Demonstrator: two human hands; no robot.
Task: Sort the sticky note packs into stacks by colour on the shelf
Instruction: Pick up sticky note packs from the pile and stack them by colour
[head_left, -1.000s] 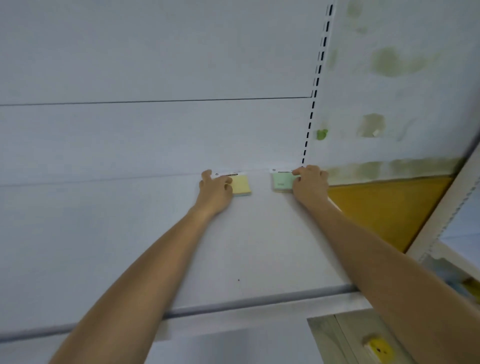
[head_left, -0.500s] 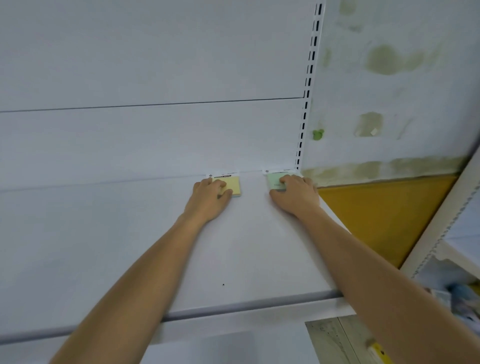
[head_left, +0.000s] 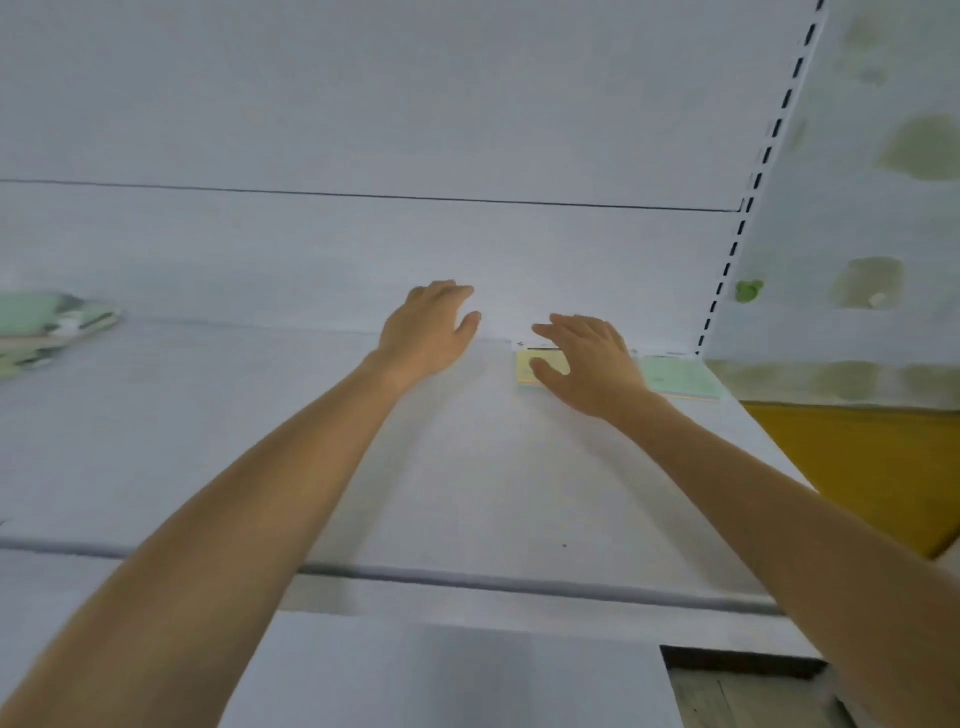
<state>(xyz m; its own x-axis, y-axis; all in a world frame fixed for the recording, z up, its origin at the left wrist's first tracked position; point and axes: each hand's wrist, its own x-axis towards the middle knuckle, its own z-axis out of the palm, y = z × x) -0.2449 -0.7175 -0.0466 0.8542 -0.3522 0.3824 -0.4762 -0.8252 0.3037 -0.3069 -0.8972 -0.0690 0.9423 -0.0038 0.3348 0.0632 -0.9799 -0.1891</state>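
Note:
A yellow sticky note pack (head_left: 530, 370) lies flat at the back of the white shelf (head_left: 467, 478). A green pack (head_left: 675, 376) lies to its right, near the shelf's right end. My right hand (head_left: 589, 366) hovers open over the gap between them, and it hides part of the yellow pack. My left hand (head_left: 431, 330) is open and lifted, to the left of the yellow pack, holding nothing. A loose pile of green and pale packs (head_left: 47, 327) sits at the far left of the shelf.
A slotted upright rail (head_left: 748, 197) runs up the back panel at the shelf's right end. Beyond it are a stained wall (head_left: 883, 208) and a yellow-brown panel (head_left: 857, 457). The shelf's front lip (head_left: 467, 579) crosses under my forearms.
Both hands have let go of the packs and lifted. My left hand went left, off the yellow pack. My right hand moved left from the green pack. The view swung left, showing the far-left pile.

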